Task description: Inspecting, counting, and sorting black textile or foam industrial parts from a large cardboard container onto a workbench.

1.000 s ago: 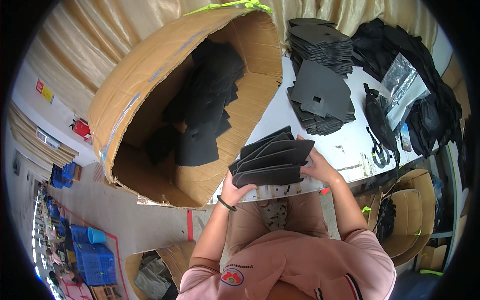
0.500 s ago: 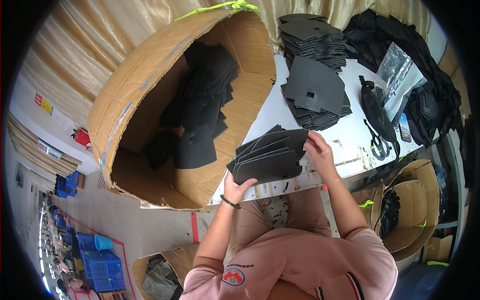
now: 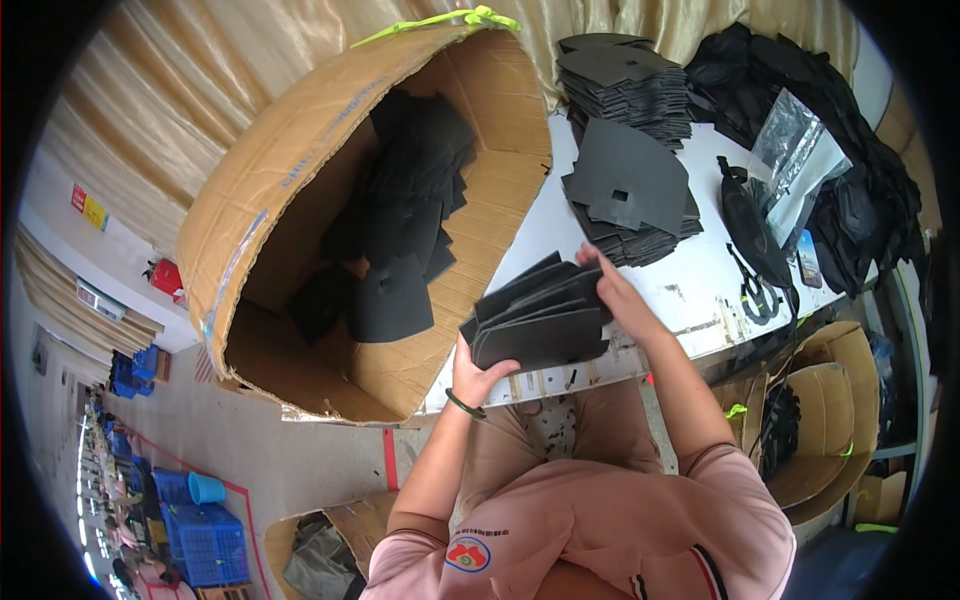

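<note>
A small bundle of black foam-like sheets (image 3: 540, 315) is held over the near edge of the table, its layers fanned unevenly. My left hand (image 3: 482, 375) grips its lower left corner, thumb on the front sheet and fingers hidden behind. At the bundle's right end my right hand (image 3: 615, 290) lies with fingers stretched out, the palm side against the sheet edges. Beyond it on the table is a stack of similar black sheets (image 3: 630, 180) with a small square hole in the top one. A taller stack (image 3: 625, 85) stands behind.
A large cardboard box (image 3: 480, 240) lies tipped on the left, with many black sheets (image 3: 395, 300) inside. To the right are black scissors (image 3: 755, 290), a black pouch (image 3: 750, 220), a phone (image 3: 808, 258), a clear plastic bag (image 3: 795, 150) and heaped black fabric (image 3: 860, 190).
My right hand has gone from pinching the bundle's upper right corner to lying flat along its right end. The sheets' right edges have shifted a little; my left hand keeps its grip.
</note>
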The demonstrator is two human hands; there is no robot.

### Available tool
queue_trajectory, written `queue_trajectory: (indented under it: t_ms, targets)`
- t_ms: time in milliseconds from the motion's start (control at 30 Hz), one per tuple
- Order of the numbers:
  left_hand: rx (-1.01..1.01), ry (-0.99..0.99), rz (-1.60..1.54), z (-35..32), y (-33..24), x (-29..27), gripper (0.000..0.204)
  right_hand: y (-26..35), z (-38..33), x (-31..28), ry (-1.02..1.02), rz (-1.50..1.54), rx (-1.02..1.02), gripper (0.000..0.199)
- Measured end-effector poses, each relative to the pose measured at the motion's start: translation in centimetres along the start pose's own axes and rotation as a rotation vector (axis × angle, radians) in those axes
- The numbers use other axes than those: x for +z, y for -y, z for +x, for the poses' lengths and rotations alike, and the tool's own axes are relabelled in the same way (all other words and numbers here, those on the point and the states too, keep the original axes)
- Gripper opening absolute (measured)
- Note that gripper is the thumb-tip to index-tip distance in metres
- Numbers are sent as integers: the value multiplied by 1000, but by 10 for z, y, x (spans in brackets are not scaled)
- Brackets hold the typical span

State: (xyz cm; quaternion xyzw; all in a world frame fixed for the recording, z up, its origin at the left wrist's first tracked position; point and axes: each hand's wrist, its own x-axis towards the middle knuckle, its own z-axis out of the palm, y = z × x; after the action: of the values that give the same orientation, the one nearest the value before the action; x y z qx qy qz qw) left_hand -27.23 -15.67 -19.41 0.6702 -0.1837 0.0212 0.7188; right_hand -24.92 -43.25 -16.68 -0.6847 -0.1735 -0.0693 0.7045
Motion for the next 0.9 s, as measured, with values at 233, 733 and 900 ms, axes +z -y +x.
queue_trajectory:
  t_ms: [233, 733, 900]
  targets:
    - [-26, -129, -67, 0, 6, 6, 69, 38, -7, 11, 55, -145, -158, 44]
    - [5, 50, 22, 5, 14, 15, 82, 62, -39, 20, -159, -655, -232, 53]
    - [42, 157, -111, 19, 5, 2, 83, 59, -44, 20, -195, -641, -276, 47]
